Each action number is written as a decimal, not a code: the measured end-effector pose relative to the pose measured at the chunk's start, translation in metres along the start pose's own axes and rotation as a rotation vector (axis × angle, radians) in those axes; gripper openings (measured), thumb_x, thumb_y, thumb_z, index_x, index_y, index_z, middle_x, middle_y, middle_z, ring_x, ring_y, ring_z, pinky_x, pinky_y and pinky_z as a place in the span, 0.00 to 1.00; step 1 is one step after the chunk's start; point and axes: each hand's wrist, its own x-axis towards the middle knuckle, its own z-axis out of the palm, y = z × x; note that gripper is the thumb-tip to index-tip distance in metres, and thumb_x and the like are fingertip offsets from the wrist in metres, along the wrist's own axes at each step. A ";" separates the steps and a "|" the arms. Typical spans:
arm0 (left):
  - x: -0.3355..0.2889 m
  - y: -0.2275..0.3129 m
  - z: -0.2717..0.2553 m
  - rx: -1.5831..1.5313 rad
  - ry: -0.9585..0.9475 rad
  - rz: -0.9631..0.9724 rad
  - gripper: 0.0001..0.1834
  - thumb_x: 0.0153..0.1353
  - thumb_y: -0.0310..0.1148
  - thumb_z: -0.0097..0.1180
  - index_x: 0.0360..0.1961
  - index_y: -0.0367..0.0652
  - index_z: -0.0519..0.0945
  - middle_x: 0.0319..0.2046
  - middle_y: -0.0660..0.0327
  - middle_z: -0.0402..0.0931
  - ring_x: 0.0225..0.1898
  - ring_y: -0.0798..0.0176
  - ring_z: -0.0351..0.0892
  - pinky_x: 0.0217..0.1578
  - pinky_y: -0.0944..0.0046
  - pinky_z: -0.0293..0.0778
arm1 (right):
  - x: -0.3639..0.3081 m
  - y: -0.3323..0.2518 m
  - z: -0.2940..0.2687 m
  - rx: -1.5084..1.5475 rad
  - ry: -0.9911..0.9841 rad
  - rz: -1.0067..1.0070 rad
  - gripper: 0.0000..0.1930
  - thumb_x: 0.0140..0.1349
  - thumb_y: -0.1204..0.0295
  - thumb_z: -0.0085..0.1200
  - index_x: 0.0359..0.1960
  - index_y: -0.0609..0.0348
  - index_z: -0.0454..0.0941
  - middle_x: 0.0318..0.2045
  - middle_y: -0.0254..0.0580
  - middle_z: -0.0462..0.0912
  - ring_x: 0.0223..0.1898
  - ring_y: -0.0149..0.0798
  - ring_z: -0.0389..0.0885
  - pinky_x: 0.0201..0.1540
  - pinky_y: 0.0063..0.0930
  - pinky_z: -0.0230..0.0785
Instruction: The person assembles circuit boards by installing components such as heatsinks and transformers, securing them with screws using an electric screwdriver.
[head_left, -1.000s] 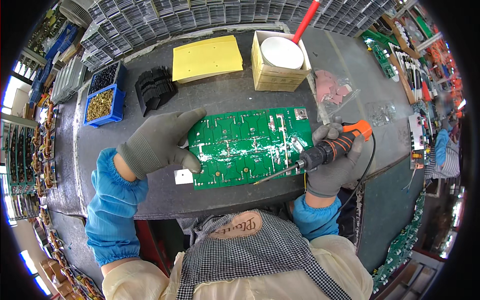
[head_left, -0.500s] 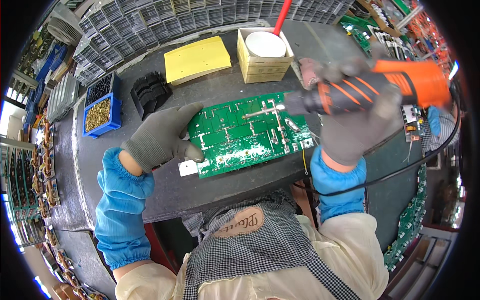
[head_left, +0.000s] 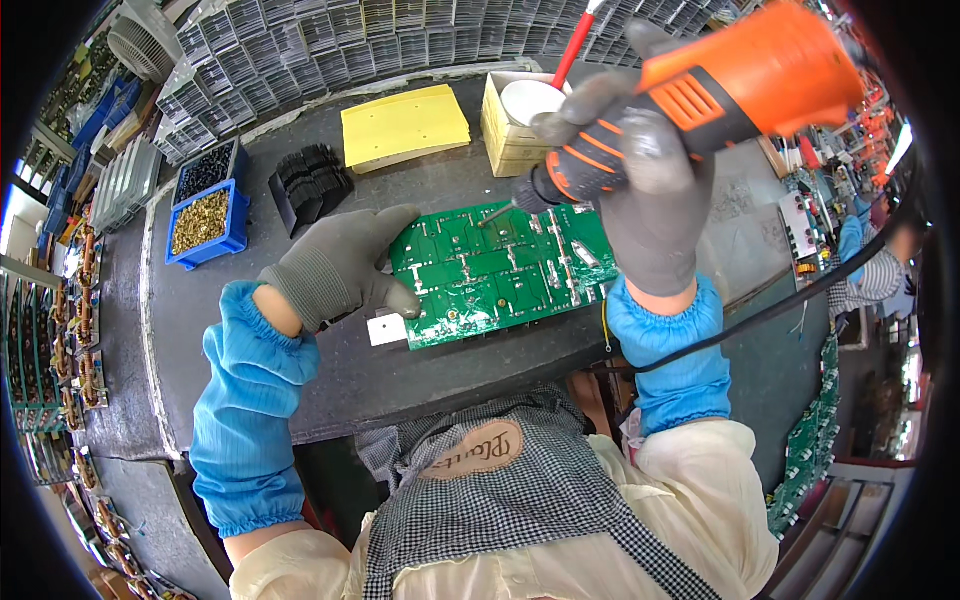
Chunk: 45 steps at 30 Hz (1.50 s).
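Observation:
A green circuit board [head_left: 508,275] lies on the dark bench in front of me, its solder side up. My left hand [head_left: 340,262], in a grey glove, grips the board's left edge, with thumb and fingers apart along it. My right hand [head_left: 660,205], gloved too, is wrapped round an orange and black electric screwdriver [head_left: 715,90]. The tool slants down to the left, and its bit [head_left: 496,214] reaches the upper part of the board. Whether the tip sits in a screw is too small to tell. A white tab [head_left: 387,330] sticks out at the board's lower left.
Blue bins of brass-coloured screws [head_left: 200,222] and black parts [head_left: 204,172] stand at the left. Behind the board are black plastic pieces [head_left: 308,185], yellow sheets [head_left: 406,128] and a box [head_left: 497,140] holding a white tub. A black cable [head_left: 760,328] crosses my right forearm.
The screwdriver's rear has risen, so it slants more steeply. Its bit has moved slightly up on the board. My left hand and the board have shifted a little rightward in view.

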 end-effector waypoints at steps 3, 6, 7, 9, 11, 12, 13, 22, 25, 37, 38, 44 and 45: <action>0.000 -0.001 -0.002 0.012 -0.012 0.008 0.62 0.31 0.55 0.81 0.69 0.39 0.69 0.47 0.43 0.81 0.51 0.41 0.82 0.51 0.52 0.76 | 0.016 0.003 0.018 -0.162 -0.188 0.105 0.11 0.57 0.66 0.68 0.33 0.61 0.83 0.26 0.34 0.84 0.26 0.25 0.80 0.30 0.23 0.74; -0.001 -0.002 -0.001 -0.029 0.002 0.020 0.62 0.31 0.55 0.81 0.69 0.39 0.69 0.47 0.43 0.81 0.52 0.41 0.82 0.51 0.52 0.76 | 0.026 0.010 0.033 -0.256 -0.241 0.147 0.18 0.57 0.62 0.71 0.41 0.59 0.79 0.28 0.34 0.84 0.27 0.26 0.81 0.31 0.24 0.76; -0.001 0.000 -0.001 -0.004 0.009 0.018 0.59 0.34 0.52 0.81 0.68 0.39 0.69 0.49 0.43 0.81 0.54 0.40 0.81 0.53 0.51 0.76 | 0.026 0.010 0.033 -0.257 -0.249 0.143 0.18 0.57 0.62 0.71 0.41 0.59 0.79 0.28 0.34 0.84 0.27 0.26 0.81 0.31 0.24 0.76; -0.003 0.000 -0.001 0.020 0.023 0.008 0.56 0.37 0.48 0.82 0.68 0.39 0.69 0.51 0.44 0.82 0.56 0.40 0.80 0.55 0.51 0.76 | 0.025 0.012 0.036 -0.281 -0.227 0.182 0.14 0.62 0.63 0.60 0.39 0.63 0.80 0.30 0.42 0.85 0.32 0.35 0.86 0.38 0.33 0.81; -0.004 -0.005 0.001 -0.026 0.024 0.021 0.57 0.37 0.49 0.81 0.69 0.39 0.69 0.53 0.43 0.81 0.58 0.39 0.79 0.57 0.50 0.75 | 0.024 0.015 0.039 -0.276 -0.201 0.178 0.14 0.62 0.63 0.61 0.40 0.63 0.80 0.30 0.41 0.85 0.32 0.35 0.86 0.39 0.33 0.80; -0.005 -0.006 0.001 -0.027 0.026 0.020 0.57 0.37 0.49 0.81 0.69 0.39 0.69 0.53 0.43 0.81 0.58 0.39 0.79 0.57 0.50 0.75 | 0.023 0.014 0.039 -0.280 -0.161 0.178 0.15 0.62 0.63 0.61 0.41 0.63 0.80 0.29 0.41 0.85 0.31 0.35 0.86 0.39 0.33 0.80; -0.005 -0.006 0.002 -0.032 0.050 0.037 0.58 0.36 0.48 0.82 0.69 0.38 0.68 0.50 0.43 0.82 0.55 0.41 0.81 0.55 0.52 0.76 | 0.027 0.011 0.037 -0.283 -0.223 0.173 0.15 0.64 0.60 0.59 0.42 0.61 0.79 0.32 0.43 0.85 0.33 0.37 0.85 0.41 0.33 0.80; -0.016 0.026 0.013 -0.810 0.110 0.148 0.57 0.45 0.39 0.83 0.74 0.40 0.64 0.41 0.65 0.73 0.38 0.71 0.71 0.43 0.71 0.73 | 0.016 -0.031 0.020 0.133 -0.272 -0.048 0.36 0.69 0.42 0.49 0.62 0.63 0.69 0.37 0.41 0.80 0.36 0.39 0.80 0.49 0.52 0.77; -0.015 0.037 0.019 -0.839 0.066 0.217 0.53 0.50 0.37 0.81 0.75 0.40 0.63 0.43 0.65 0.74 0.39 0.72 0.72 0.44 0.70 0.74 | 0.002 -0.022 0.020 0.190 -0.219 -0.068 0.33 0.70 0.48 0.49 0.67 0.60 0.64 0.37 0.43 0.81 0.37 0.40 0.82 0.49 0.52 0.78; -0.018 0.047 0.040 -0.888 0.285 -0.071 0.17 0.67 0.31 0.66 0.55 0.36 0.85 0.39 0.61 0.86 0.38 0.73 0.82 0.43 0.69 0.81 | -0.004 -0.030 -0.003 0.346 -0.168 -0.073 0.34 0.70 0.48 0.52 0.68 0.58 0.63 0.40 0.43 0.81 0.41 0.41 0.82 0.54 0.58 0.73; -0.019 0.047 0.042 -0.887 0.312 -0.077 0.16 0.67 0.32 0.66 0.53 0.37 0.86 0.36 0.61 0.86 0.34 0.73 0.82 0.39 0.69 0.81 | -0.005 -0.030 -0.003 0.346 -0.169 -0.073 0.34 0.70 0.48 0.52 0.68 0.58 0.63 0.40 0.43 0.81 0.41 0.41 0.82 0.54 0.58 0.73; -0.020 0.044 0.047 -0.921 0.335 -0.124 0.15 0.65 0.32 0.67 0.51 0.37 0.87 0.35 0.61 0.87 0.32 0.74 0.81 0.36 0.69 0.80 | -0.011 -0.027 0.001 0.290 -0.153 -0.051 0.35 0.70 0.47 0.52 0.69 0.58 0.62 0.41 0.44 0.82 0.40 0.41 0.83 0.55 0.59 0.73; -0.020 0.045 0.046 -0.922 0.336 -0.125 0.15 0.65 0.32 0.67 0.51 0.37 0.87 0.35 0.61 0.87 0.32 0.74 0.81 0.36 0.69 0.80 | -0.011 -0.026 0.002 0.327 -0.156 -0.056 0.32 0.72 0.52 0.50 0.70 0.57 0.60 0.40 0.46 0.82 0.39 0.42 0.83 0.53 0.54 0.77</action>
